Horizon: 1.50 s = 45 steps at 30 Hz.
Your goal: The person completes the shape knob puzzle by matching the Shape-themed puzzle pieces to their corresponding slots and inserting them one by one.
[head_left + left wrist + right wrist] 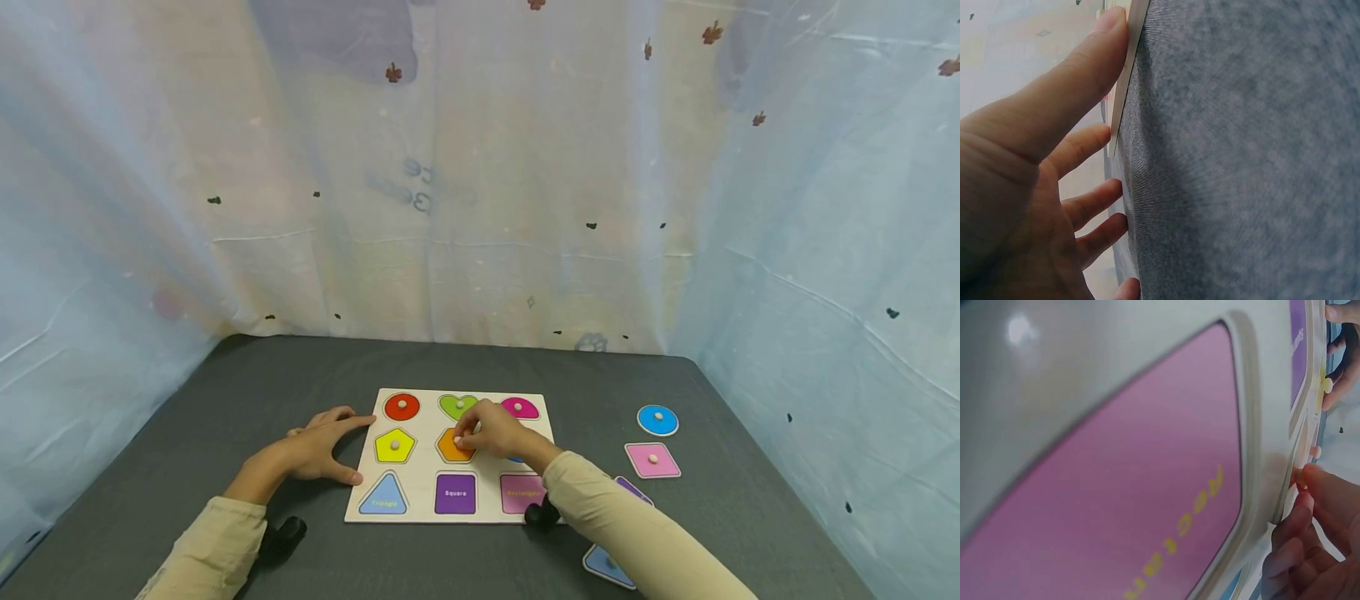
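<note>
A white shape puzzle board [427, 467] lies on the dark cloth. My right hand [491, 429] pinches the small knob of the orange hexagon piece [448, 450], which is at its slot in the middle row; in the right wrist view the thumb and fingertips meet at that knob. Spread along the board's left edge, my left hand [318, 448] touches it with thumb and index finger, as the left wrist view also shows. Around the hexagon sit a red circle [402, 407], a green heart [454, 406], a magenta half circle [522, 407] and a yellow pentagon [393, 447], all with knobs.
Bottom-row slots show a triangle [384, 497], a square [455, 503] and a rectangle [517, 483]. Right of the board lie a blue oval [657, 420], a pink rectangle piece [645, 460], a mostly hidden purple piece [633, 489] and a blue triangle piece [603, 567].
</note>
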Available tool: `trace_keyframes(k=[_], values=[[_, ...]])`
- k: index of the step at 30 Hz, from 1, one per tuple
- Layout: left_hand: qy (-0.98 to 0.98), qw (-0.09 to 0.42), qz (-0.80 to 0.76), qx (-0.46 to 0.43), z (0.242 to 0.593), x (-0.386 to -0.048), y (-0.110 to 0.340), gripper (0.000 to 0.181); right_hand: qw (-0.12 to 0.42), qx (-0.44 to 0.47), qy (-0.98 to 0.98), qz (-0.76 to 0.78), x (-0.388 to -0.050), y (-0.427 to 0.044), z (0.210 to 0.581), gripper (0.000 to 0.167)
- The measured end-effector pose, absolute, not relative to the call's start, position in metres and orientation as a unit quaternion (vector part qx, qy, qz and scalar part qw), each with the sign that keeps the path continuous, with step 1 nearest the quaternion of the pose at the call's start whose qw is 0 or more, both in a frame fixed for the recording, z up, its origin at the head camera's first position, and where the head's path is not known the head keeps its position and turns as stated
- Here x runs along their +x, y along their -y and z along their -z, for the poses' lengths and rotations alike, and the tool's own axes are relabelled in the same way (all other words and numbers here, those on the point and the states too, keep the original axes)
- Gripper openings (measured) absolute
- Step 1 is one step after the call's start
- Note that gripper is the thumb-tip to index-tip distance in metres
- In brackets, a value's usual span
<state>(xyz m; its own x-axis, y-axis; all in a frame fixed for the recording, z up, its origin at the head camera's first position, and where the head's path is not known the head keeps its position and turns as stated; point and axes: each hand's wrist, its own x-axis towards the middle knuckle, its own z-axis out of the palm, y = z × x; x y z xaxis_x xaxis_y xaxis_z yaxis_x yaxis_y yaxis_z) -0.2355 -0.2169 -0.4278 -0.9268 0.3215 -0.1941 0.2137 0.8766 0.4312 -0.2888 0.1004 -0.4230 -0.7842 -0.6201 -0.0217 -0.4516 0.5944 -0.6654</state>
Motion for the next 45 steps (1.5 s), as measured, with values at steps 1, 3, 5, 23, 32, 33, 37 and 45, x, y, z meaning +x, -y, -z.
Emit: trace_keyframes(k=[1, 3, 5, 23, 32, 33, 37, 45], values=[[-0.96, 0.131, -0.206, 0.14, 0.428, -0.235, 0.217, 0.101, 0.127, -0.301, -0.885, 0.332, -0.289, -0.1, 0.423, 0.006], [-0.959, 0.131, -0.207, 0.142, 0.428, -0.235, 0.217, 0.101, 0.127, -0.299, -0.886, 0.332, -0.289, -0.099, 0.423, 0.006], [-0.958, 0.13, -0.209, 0.143, 0.428, -0.235, 0.217, 0.101, 0.13, -0.294, -0.886, 0.333, -0.288, -0.098, 0.423, 0.006], [-0.959, 0.132, -0.208, 0.141, 0.427, -0.235, 0.216, 0.101, 0.127, -0.299, -0.885, 0.333, -0.283, -0.105, 0.414, 0.01], [-0.959, 0.13, -0.209, 0.141, 0.425, -0.234, 0.216, 0.1, 0.124, -0.305, -0.881, 0.339, -0.28, -0.113, 0.407, 0.017], [-0.959, 0.131, -0.209, 0.141, 0.425, -0.234, 0.216, 0.1, 0.123, -0.307, -0.88, 0.341, -0.28, -0.114, 0.407, 0.017], [-0.959, 0.132, -0.21, 0.141, 0.425, -0.234, 0.217, 0.1, 0.116, -0.313, -0.878, 0.343, -0.278, -0.121, 0.406, 0.017], [-0.958, 0.134, -0.209, 0.141, 0.425, -0.234, 0.217, 0.1, 0.086, -0.318, -0.884, 0.332, -0.274, -0.139, 0.402, 0.014]])
